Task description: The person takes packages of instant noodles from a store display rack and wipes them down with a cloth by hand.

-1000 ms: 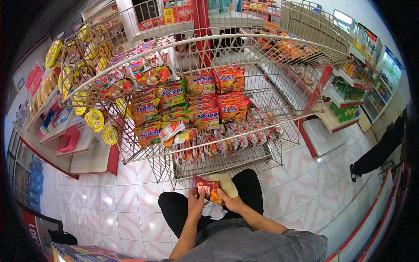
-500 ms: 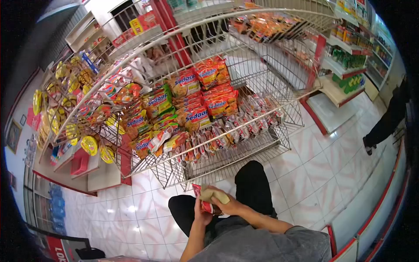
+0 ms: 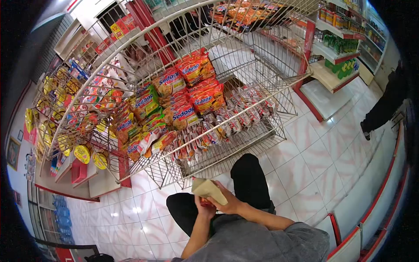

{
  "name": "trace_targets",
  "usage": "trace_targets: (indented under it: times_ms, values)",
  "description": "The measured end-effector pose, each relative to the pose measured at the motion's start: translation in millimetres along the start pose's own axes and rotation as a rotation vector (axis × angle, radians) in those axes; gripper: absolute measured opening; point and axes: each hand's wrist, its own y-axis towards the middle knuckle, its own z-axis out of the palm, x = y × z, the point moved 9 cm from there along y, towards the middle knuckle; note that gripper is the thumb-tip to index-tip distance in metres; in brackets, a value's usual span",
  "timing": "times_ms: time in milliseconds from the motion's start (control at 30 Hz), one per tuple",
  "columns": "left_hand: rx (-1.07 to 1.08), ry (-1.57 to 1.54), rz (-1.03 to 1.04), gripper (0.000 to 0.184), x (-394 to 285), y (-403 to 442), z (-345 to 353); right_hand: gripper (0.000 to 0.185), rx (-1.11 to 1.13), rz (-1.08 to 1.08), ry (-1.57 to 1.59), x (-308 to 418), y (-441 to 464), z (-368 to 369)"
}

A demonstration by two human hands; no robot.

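Low in the view, above the lap, my left hand (image 3: 205, 208) is wrapped round a red snack packet (image 3: 204, 201), most of which is covered. My right hand (image 3: 228, 200) holds a pale yellow cloth (image 3: 209, 190) against the packet, and the two hands nearly touch. Just beyond them stands a wire rack (image 3: 235, 150). In it are orange and green noodle packets (image 3: 183, 114) and rows of small wrapped packets (image 3: 235, 118).
Yellow round packs (image 3: 82, 153) hang at the left above a shelf unit (image 3: 102, 185). More shelves (image 3: 334, 72) with bottles stand at the right. A person's dark-clothed leg (image 3: 382, 107) is at the far right. Red-edged shelving (image 3: 349, 240) runs along the lower right.
The cloth has moved over the red packet and now hides most of its printed front. The view has turned, so the rack appears tilted and farther left.
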Motion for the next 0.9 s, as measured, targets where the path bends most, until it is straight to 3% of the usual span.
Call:
trace_targets:
  times_ms: [33,100,133,200,267,300,433,500,600,733,767,900]
  values:
    - [-0.024,0.005,0.01,0.063,-16,-7,13,0.04,0.006,-0.107,-0.215,-5,-2,3]
    - [-0.123,0.061,0.144,0.066,-37,-9,15,0.036,0.022,0.118,-0.163,-33,-7,-1]
    - [-0.037,0.049,0.098,0.063,-35,-8,14,0.035,0.031,0.228,-0.137,-47,-9,-2]
    - [0.134,0.026,0.006,0.058,-34,-12,8,0.031,-0.216,0.155,-0.07,-53,-6,-22]
    - [0.016,0.094,0.008,0.06,-34,-16,11,0.03,-0.347,0.158,-0.007,-41,0,-43]
    - [0.0,0.139,0.007,0.06,-33,-17,10,0.029,-0.292,0.325,0.016,-70,-8,-39]
    - [-0.035,0.234,-0.08,0.055,-19,-16,2,0.029,-0.213,0.294,-0.106,-66,3,-33]
    - [-0.02,0.28,-0.114,0.053,-13,-17,7,0.032,-0.011,0.343,-0.01,-53,4,-11]
    - [-0.09,0.296,-0.027,0.053,-17,-9,-7,0.036,-0.029,0.216,0.036,-25,0,4]
    - [-0.115,0.115,0.07,0.051,-34,-7,8,0.037,0.163,0.339,0.098,-46,-14,30]
    - [-0.073,0.101,0.074,0.05,-36,-1,2,0.038,0.159,0.261,0.058,-41,-13,34]
    - [-0.085,0.311,0.061,0.054,-33,1,-3,0.037,0.014,0.29,0.084,-47,-7,21]
